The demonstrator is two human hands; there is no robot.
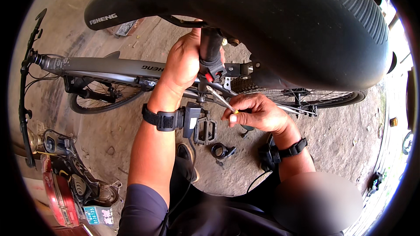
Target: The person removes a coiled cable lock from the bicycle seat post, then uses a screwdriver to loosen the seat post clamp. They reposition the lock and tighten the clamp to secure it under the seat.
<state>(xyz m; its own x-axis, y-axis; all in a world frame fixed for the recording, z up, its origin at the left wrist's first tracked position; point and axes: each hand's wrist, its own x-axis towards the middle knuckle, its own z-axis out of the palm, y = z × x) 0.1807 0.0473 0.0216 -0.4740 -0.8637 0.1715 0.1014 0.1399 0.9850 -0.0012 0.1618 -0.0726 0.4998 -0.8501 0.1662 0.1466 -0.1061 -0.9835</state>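
Observation:
A grey bicycle [105, 65] stands across the view, its large black saddle [245, 22] nearest to me. Under the saddle my left hand [183, 59] wraps round the black seat post [211, 43]; some of its fingers are hidden behind it. Lower on the post sits a black clamp bracket [212, 69] with a small red part. My right hand [258, 111] pinches a screwdriver [221, 97], its metal shaft slanting up to the left. The tip is close to the bracket's lower side; I cannot tell whether it touches. Most of the handle is hidden in the palm.
A pedal [205, 132] hangs below the frame. On the concrete floor lies a black, ring-shaped part [221, 150], near my shoe [188, 161]. At the lower left are a red case [65, 199] and a container with several dark items. The handlebar [25, 96] reaches along the left.

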